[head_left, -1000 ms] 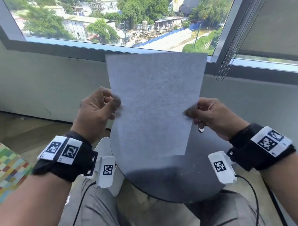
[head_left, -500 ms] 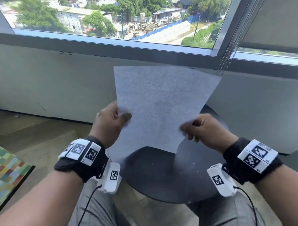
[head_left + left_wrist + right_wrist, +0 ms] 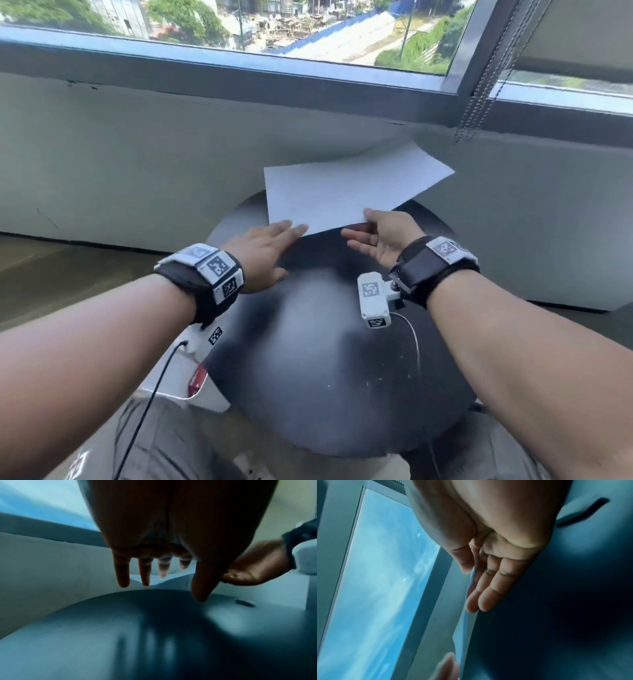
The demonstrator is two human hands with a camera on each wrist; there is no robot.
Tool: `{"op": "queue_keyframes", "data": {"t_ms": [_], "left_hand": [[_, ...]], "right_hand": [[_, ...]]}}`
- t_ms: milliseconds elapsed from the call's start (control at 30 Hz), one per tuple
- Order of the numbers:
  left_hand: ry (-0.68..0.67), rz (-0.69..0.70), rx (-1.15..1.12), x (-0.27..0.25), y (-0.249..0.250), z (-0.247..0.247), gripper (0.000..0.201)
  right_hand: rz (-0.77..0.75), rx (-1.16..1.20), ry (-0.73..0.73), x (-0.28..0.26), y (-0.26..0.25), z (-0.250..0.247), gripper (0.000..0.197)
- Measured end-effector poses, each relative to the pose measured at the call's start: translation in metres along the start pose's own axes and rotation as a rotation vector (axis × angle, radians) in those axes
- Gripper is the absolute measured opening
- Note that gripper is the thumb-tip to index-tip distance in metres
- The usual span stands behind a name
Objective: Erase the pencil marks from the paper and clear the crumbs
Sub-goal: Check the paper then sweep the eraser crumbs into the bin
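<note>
The round dark table [image 3: 325, 394] is seen below the window [image 3: 308, 31], with pale specks, probably crumbs [image 3: 371, 381], scattered on its near part. The paper [image 3: 342, 195] is held low over the table's far side, its far corner curling upward. It is pinched at its near edge by the right hand [image 3: 383, 236]; the left hand [image 3: 263, 250] is spread flat, grasping nothing. The sheet is judged to be being laid down; sweeping the specks is called for next. No legible writing is seen, only coded wrist tags [image 3: 219, 265].
</note>
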State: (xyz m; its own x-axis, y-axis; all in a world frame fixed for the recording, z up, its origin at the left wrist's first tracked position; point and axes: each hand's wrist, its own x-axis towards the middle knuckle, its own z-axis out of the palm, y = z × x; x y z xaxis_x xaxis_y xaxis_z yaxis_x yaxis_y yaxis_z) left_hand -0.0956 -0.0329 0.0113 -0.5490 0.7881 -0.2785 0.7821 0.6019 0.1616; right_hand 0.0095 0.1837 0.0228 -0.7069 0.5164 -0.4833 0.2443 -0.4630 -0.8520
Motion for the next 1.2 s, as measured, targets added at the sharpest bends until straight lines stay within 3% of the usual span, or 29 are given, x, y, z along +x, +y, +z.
{"op": "queue_keyframes", "data": {"t_ms": [133, 267, 333, 400, 433, 533, 600, 800, 867, 967, 1100, 1200], "left_hand": [[-0.171, -0.019, 0.042, 0.03, -0.003, 0.003, 0.083], [-0.16, 0.002, 0.045, 0.041, 0.005, -0.001, 0.066], [-0.157, 0.008, 0.072, 0.043, 0.006, -0.003, 0.063], [-0.177, 0.003, 0.111, 0.045, 0.006, -0.004, 0.065], [-0.188, -0.001, 0.128, 0.046, 0.005, -0.004, 0.067], [-0.209, -0.017, 0.167, 0.049, 0.001, -0.002, 0.069], [-0.204, -0.021, 0.181, 0.05, 0.001, 0.0, 0.068], [-0.227, -0.007, 0.154, 0.052, -0.005, 0.004, 0.076], [-0.217, -0.007, 0.049, 0.049, -0.011, 0.004, 0.081], [-0.187, -0.04, -0.06, 0.033, -0.02, 0.005, 0.084], [-0.213, -0.104, 0.002, -0.005, -0.037, 0.016, 0.1], [-0.27, -0.123, 0.099, -0.042, -0.032, 0.029, 0.12]], "right_hand": [[0.086, -0.289, -0.046, 0.017, -0.014, -0.014, 0.041], [-0.072, -1.059, 0.157, 0.032, -0.031, -0.056, 0.066], [-0.165, -1.5, 0.15, 0.035, -0.028, -0.075, 0.058], [-0.177, -1.759, 0.098, 0.035, -0.017, -0.086, 0.038], [-0.168, -1.801, 0.084, 0.035, -0.012, -0.088, 0.029], [-0.087, -1.739, 0.065, 0.032, -0.007, -0.09, 0.031], [-0.103, -1.724, 0.052, 0.026, -0.009, -0.088, 0.023], [-0.411, -1.651, -0.161, 0.003, -0.031, -0.044, 0.007], [-0.503, -1.588, -0.119, 0.018, -0.037, -0.031, 0.008], [-0.514, -1.55, -0.04, 0.051, -0.031, -0.027, 0.008], [-0.487, -1.672, -0.048, 0.066, -0.01, -0.037, 0.008], [-0.576, -1.681, -0.05, 0.048, 0.004, -0.045, 0.016]]}}
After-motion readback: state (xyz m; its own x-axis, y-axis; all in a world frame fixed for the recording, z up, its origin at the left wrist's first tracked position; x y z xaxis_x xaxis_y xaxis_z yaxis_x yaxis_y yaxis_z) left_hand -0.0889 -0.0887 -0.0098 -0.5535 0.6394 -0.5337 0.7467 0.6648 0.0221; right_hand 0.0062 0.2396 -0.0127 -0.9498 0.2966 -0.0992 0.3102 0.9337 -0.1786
